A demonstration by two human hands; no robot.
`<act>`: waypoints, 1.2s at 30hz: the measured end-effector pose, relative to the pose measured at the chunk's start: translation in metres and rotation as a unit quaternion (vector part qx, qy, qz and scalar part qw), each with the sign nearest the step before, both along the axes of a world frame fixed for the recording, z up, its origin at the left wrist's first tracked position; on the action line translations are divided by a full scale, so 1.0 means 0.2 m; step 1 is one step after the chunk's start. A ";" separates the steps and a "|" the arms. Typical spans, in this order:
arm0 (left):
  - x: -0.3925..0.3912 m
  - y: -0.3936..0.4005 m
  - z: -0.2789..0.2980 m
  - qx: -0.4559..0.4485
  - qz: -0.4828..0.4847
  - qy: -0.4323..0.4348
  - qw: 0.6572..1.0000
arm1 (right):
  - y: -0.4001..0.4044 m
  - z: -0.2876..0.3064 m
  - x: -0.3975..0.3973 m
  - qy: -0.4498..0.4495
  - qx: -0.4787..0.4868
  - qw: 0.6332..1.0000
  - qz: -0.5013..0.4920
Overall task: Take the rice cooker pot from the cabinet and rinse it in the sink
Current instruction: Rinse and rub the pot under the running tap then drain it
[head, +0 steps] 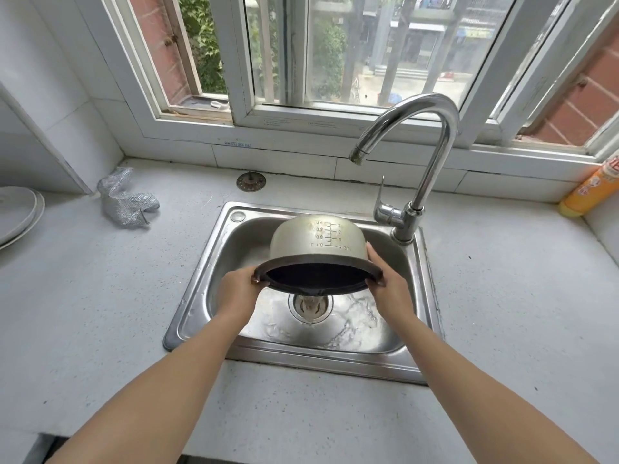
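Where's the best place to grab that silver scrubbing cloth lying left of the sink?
Probably the raised, bunched middle of the scrubbing cloth, pinched from above. It lies crumpled on the counter, its folds standing up with nothing close around them.

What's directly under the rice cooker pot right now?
The pot is tipped mouth-down over the sink, held at its rim by the left hand and right hand. Below it are the drain and wet basin floor. The pot hides part of the back basin.

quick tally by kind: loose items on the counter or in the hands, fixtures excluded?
Pot: 1
Scrubbing cloth: 1
Sink strainer: 1
Bottle: 1
Plates: 2
Total: 6
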State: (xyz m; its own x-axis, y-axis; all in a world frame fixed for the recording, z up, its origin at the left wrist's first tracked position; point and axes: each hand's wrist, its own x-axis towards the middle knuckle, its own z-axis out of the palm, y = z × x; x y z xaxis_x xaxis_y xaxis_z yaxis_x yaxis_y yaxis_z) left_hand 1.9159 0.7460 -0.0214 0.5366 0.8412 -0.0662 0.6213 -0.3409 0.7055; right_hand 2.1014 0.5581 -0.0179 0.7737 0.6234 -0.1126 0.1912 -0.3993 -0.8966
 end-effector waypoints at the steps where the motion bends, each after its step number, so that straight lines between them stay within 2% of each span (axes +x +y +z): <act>1: 0.00 -0.01 0.01 0.004 0.001 -0.002 1.000 | 0.00 0.01 0.00 -0.003 0.001 1.000 0.001; 14: -0.05 -0.06 0.06 0.061 0.001 -0.003 0.998 | -0.06 0.05 -0.03 -0.027 0.026 0.999 0.013; 23: -0.06 -0.09 0.09 -0.018 0.049 -0.059 0.997 | -0.06 0.05 -0.01 0.008 0.023 0.999 0.041; 31: -0.02 -0.13 0.17 -0.031 0.088 -0.145 0.985 | -0.06 0.10 0.02 0.006 0.044 0.999 0.030; 36: 0.01 -0.15 0.21 -0.046 0.106 -0.160 0.980 | -0.09 0.13 0.04 0.010 0.034 0.999 0.040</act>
State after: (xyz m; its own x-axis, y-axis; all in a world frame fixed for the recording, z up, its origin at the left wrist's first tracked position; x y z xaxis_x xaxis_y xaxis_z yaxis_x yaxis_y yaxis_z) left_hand 1.9186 0.7151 0.0201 0.3550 0.9349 -0.0032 0.4132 -0.1538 0.8976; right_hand 2.1084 0.5400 0.0084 0.7187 0.6902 -0.0835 0.2014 -0.3217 -0.9252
